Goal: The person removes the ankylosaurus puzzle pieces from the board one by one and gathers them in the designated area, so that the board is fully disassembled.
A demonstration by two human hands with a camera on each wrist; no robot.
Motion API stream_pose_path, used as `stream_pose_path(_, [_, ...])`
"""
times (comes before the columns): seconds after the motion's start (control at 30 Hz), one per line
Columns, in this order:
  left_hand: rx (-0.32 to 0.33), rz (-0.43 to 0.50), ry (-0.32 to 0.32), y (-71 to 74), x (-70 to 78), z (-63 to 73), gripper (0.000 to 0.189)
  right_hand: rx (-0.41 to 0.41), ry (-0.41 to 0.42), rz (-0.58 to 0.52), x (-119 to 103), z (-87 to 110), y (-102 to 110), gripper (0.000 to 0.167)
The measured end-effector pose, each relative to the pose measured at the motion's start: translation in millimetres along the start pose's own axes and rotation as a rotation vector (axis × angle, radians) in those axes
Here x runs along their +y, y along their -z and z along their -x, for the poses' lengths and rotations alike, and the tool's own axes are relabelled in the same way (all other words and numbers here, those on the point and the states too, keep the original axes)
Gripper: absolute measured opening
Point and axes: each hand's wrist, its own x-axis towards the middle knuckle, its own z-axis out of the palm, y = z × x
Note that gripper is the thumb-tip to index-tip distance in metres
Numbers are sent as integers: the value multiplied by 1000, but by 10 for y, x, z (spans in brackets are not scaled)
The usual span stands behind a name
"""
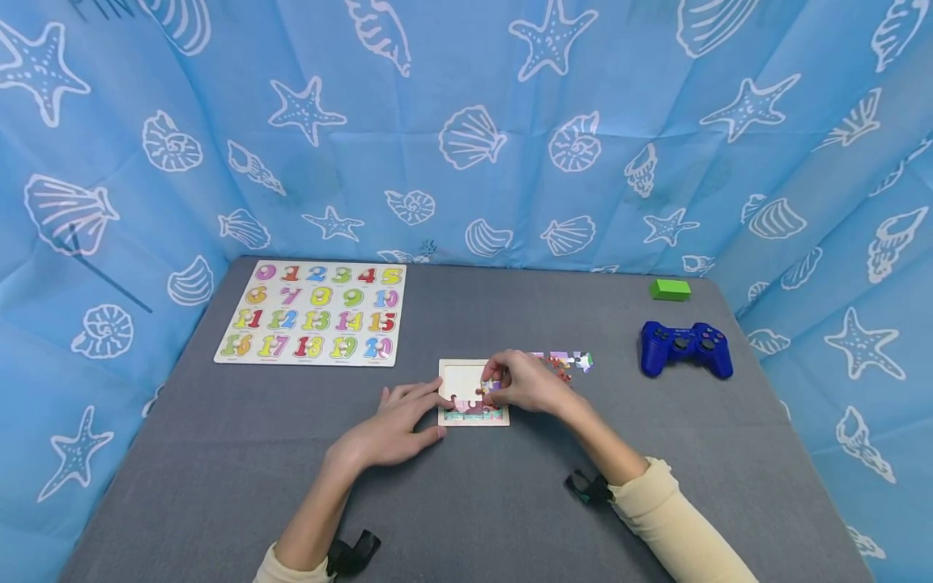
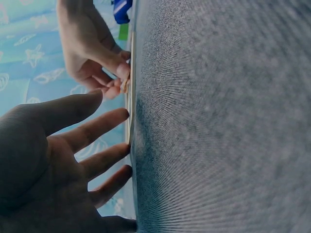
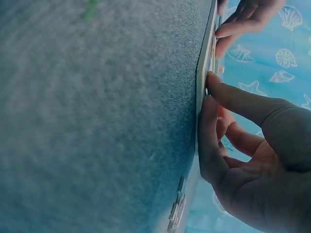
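A small jigsaw puzzle frame (image 1: 459,372) with a pale wooden border lies on the table, its near rows filled with pink, brown and teal pieces. Over its right side my right hand (image 1: 530,382) pinches a jigsaw piece (image 1: 491,388) with purple and yellow on it, between thumb and fingers. My left hand (image 1: 399,423) rests at the frame's left edge, fingers spread and nearly straight, fingertips on the border. In the left wrist view the left hand (image 2: 63,150) shows its extended fingers. The right wrist view has the right hand's fingertips (image 3: 212,80) close over the frame's edge.
Loose jigsaw pieces (image 1: 583,361) lie just right of the frame, partly behind the right hand. A number board (image 1: 309,314) is at the back left. To the right are a blue game controller (image 1: 685,348) and a green block (image 1: 670,290). A blue curtain (image 1: 466,194) surrounds the grey table (image 1: 481,502).
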Motion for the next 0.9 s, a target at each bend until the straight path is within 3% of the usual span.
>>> stream_pose_path(0.07, [11,-18,-13,-42,-77,-27,38,14,2,24,-12,6,-1,20])
stream_pose_path(0.4, [11,-13,-12,-52,-105,-42,38,10,58,5,-5,35,-8,23])
stream_pose_path(0.63, [6,-11,0,-66,-111,-56,38,49,87,62,30,65,2,22])
stream_pose_path(0.9, [11,1,-14,-48,-87,-36,38,33,136,-117,141,111,59,19])
